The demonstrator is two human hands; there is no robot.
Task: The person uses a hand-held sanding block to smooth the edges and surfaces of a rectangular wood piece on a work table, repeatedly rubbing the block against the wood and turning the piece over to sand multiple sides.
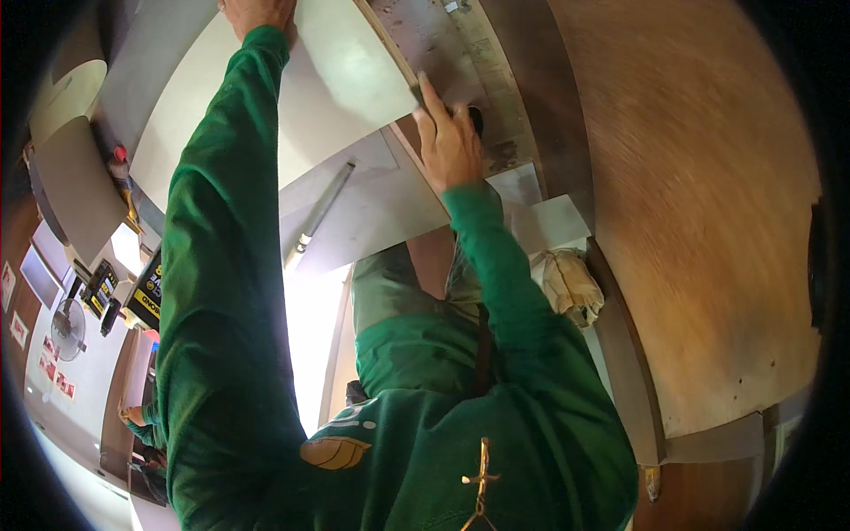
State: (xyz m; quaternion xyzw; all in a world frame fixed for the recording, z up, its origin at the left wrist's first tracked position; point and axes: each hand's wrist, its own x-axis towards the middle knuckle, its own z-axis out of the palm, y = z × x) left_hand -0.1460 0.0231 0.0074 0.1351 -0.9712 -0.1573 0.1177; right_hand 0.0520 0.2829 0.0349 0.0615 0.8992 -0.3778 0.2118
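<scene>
- Two bare hands attend one broad, pale cream, smooth-faced panel (345,75), which lies before the person on top of a flat grey sheet (381,195).
- The left hand (257,12) is at the panel's far part, cut by the upper border; I cannot tell whether it grips or only presses.
- The right hand (453,150), slightly blurred, has its fingers apart, index outstretched by the panel's raw, light-brown wooden edge (390,46); no closed grip shows.
- Uneven pressure from the two hands could make the panel skid, since both faces look slick.
- A rough spot on that bare edge could leave a splinter in an unprotected fingertip.
- A slim, whitish, rod-like tube (326,205) lies loose on the grey sheet; a bump from the panel or left sleeve (221,203) could set it rolling.
- Textures differ: soft green knit on the arms, glossy cream facing, streaked orange-brown grain on the large wooden board (699,203) to the right, and creases in the tan paper packet (569,288).
</scene>
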